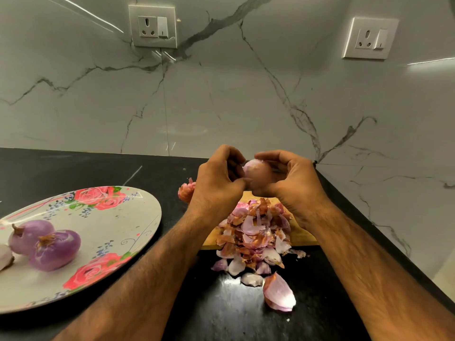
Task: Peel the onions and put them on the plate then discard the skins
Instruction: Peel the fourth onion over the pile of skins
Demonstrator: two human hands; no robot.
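A pale pink onion [257,173] is held in the air above the counter between both hands. My left hand [218,183] curls its fingers round the onion's left side. My right hand [290,183] grips it from the right and below. Under the hands lies a heap of onion skins [253,235], spilling off a wooden cutting board [301,233] onto the black counter. A flowered plate [118,225] at the left holds two peeled purple onions [55,249] and part of a whitish one [5,257] at the frame's edge.
A loose large skin piece [280,292] lies on the black counter [234,313] in front of the heap. Another reddish skin scrap [187,191] sits behind my left wrist. A marble wall with two sockets [152,27] stands behind and to the right.
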